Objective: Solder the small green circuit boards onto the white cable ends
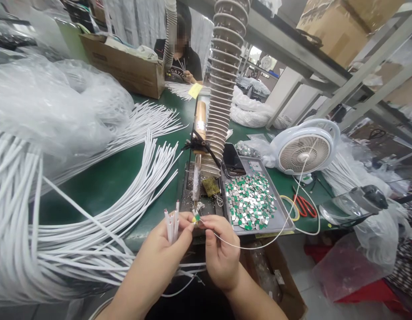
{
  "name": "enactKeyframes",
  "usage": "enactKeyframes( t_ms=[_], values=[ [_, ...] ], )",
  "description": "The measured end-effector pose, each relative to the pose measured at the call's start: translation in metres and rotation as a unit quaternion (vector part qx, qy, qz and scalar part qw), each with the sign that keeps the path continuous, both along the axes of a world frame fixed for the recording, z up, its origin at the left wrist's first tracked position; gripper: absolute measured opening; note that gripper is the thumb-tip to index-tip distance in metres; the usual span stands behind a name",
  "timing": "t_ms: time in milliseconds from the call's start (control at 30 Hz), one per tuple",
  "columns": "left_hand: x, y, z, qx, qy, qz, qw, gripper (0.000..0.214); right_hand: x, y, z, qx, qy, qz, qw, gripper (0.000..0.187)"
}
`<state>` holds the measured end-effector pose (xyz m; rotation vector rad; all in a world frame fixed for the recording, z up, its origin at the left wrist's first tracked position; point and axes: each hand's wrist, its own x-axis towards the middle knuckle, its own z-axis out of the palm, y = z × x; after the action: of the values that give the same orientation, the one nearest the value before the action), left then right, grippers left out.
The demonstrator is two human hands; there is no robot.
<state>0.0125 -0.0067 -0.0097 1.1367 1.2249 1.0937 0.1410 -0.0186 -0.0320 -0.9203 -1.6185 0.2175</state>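
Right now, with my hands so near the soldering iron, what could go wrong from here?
The soldering iron points down just above your left hand and right hand, so a slip could burn skin or perhaps melt the white cables in your left hand. The thin white wire in your right hand loops loosely past the corner of the grey tray; if it snags, the small green-and-silver pieces might scatter.

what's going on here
A person's left hand pinches a few white cable ends, while the right hand holds a small green-and-silver piece at their tips, with a thin white wire trailing away. Nearby are a tray of similar pieces and a soldering iron. A co-worker sits across the green bench.
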Motion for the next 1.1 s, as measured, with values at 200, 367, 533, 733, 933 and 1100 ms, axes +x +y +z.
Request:
enactKeyframes(
  t_ms=[200,367,533,733,933,1100],
  values=[
    [-0.001,0.001,0.003,0.002,0.029,0.005,1.000,0.016,-0.001,0.003,0.004,0.005,-0.003,-0.001,1.000,0.019],
    [-0.001,0.004,0.004,0.008,0.034,0.016,0.999,0.015,-0.002,0.007,0.005,0.009,-0.007,0.006,1.000,0.019],
    [-0.002,0.006,0.006,0.011,0.051,0.019,0.998,0.017,-0.003,0.009,0.006,0.014,-0.005,0.009,1.000,0.022],
    [-0.002,0.008,0.010,0.023,0.050,0.024,0.998,0.017,-0.005,0.010,0.007,0.014,0.004,0.019,1.000,0.026],
    [-0.003,0.008,0.013,0.030,0.066,0.019,0.997,0.016,-0.004,0.011,0.006,0.011,0.006,0.026,1.000,0.029],
    [-0.004,0.007,0.011,0.035,0.073,0.021,0.997,0.017,-0.003,0.011,0.006,0.012,0.005,0.030,0.999,0.030]
  ],
)
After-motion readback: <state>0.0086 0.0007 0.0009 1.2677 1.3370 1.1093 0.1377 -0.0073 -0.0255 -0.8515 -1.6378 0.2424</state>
